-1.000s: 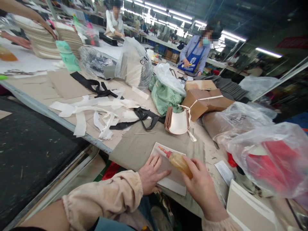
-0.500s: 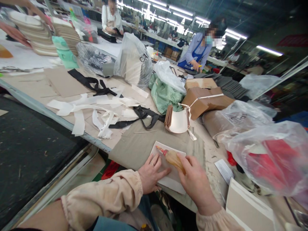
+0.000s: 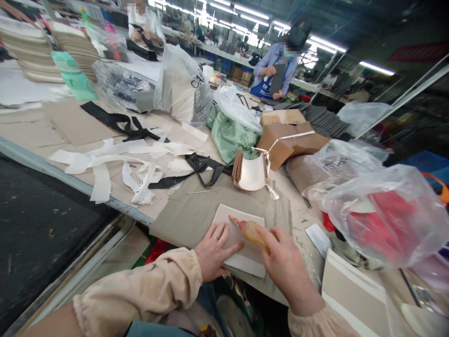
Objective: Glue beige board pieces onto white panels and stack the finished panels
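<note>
My right hand [image 3: 283, 257] is wrapped round a yellowish glue bottle [image 3: 255, 234], tilted so that its red and orange nozzle points up and left. The tip is over or touching a flat pale panel [image 3: 247, 264]; I cannot tell which. My left hand [image 3: 214, 250] lies on the panel's left part with its fingers spread, a ring on one of them. Beneath the panel is a grey-green sheet [image 3: 178, 213] at the table's front edge. A curved stack of pale-faced pieces [image 3: 249, 174] stands just behind.
White strips [image 3: 101, 180] and black strips [image 3: 206, 168] lie to the left. A green bag [image 3: 231, 140], a brown box [image 3: 289, 140] and clear plastic bags [image 3: 386, 220] stand behind and right. A co-worker in a blue apron [image 3: 261, 90] works across the table.
My view has shifted slightly right. The nozzle tip has moved a little across the panel, while my left hand stays on it. The co-worker across now holds up a dark piece.
</note>
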A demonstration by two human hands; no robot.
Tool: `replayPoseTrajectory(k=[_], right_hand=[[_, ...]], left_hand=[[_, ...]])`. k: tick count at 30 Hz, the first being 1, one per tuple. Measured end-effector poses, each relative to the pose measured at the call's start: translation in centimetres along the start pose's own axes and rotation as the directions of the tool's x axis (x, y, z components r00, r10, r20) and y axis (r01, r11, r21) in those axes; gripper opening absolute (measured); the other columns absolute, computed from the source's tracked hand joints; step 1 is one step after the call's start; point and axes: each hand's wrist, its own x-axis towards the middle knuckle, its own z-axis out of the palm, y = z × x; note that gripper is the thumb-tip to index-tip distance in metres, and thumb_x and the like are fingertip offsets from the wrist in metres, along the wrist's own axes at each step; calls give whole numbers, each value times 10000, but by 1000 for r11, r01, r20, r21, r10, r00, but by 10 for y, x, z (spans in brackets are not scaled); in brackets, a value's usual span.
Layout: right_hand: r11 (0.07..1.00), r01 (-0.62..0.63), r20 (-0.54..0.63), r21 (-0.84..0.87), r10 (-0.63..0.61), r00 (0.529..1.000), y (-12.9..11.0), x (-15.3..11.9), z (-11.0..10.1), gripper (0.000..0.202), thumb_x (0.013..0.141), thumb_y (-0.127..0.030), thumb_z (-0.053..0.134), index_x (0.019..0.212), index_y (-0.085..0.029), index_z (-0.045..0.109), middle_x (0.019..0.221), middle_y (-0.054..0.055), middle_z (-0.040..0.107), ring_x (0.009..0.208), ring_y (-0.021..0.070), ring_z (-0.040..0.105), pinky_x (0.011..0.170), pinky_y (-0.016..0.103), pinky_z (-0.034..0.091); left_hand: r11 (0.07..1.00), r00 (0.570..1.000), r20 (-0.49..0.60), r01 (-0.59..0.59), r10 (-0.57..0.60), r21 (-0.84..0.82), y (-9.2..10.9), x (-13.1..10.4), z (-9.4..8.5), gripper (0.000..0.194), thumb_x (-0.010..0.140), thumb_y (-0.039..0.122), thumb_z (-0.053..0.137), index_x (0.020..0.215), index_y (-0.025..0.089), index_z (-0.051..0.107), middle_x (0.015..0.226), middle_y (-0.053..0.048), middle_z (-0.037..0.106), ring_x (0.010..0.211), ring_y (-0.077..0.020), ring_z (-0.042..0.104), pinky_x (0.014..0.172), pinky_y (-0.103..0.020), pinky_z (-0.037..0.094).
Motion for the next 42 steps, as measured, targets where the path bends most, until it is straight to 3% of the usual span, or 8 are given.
replayPoseTrajectory(k=[10,16,25,30,35,38,42], right_hand=[[989,-132,-57,-62,128,990,42,-44,-12,308,845,-210,432,1140,-229,520,880,70,522,775,200,520,669,328,475],[980,-176,-107,-93,166,980,51,-56,-11,287,861,-292,449,1129,-221,526,900,75,525,757,202,531,645,326,471],[980,-190,-133,-62,181,974,45,-53,-6,277,867,-314,449,1116,-229,536,888,68,524,749,198,535,619,310,472],[982,-176,-6,62,177,984,8,-22,5,357,820,-185,499,1171,-248,510,932,63,511,822,203,531,702,326,486],[978,-109,-25,175,115,993,-24,11,14,365,802,-146,514,1150,-253,529,942,64,515,860,213,534,747,351,492],[981,-108,-14,162,111,994,-20,10,13,354,805,-153,518,1145,-251,532,931,64,517,841,215,538,737,360,493],[979,-183,-9,85,184,983,17,-20,7,331,822,-217,507,1150,-253,539,933,66,531,812,211,548,698,348,495]], left_hand=[[999,1000,11,18,-19,32,3,1,-3,830,655,563,642,1376,341,296,1411,-163,265,1308,-421,188,1040,-566,104],[1000,1000,27,10,-11,29,3,2,-5,831,661,593,619,1381,333,297,1414,-154,262,1305,-423,179,1031,-583,112],[999,1000,1,3,-3,36,3,0,-4,833,650,535,652,1376,326,300,1427,-148,243,1306,-417,183,1032,-573,113],[1000,1000,-8,11,-11,29,3,1,-1,856,650,525,650,1388,322,267,1414,-165,260,1305,-420,197,1035,-575,108],[1000,1000,-20,-4,4,24,1,1,0,907,628,512,670,1401,312,239,1446,-161,202,1316,-417,172,1029,-582,137],[1000,1000,-8,0,1,25,1,0,-1,915,627,518,670,1404,314,233,1439,-164,220,1311,-416,187,1029,-583,136],[1000,1000,6,3,-3,19,2,0,-3,855,652,538,649,1389,315,279,1436,-160,238,1307,-420,188,1029,-589,115]])
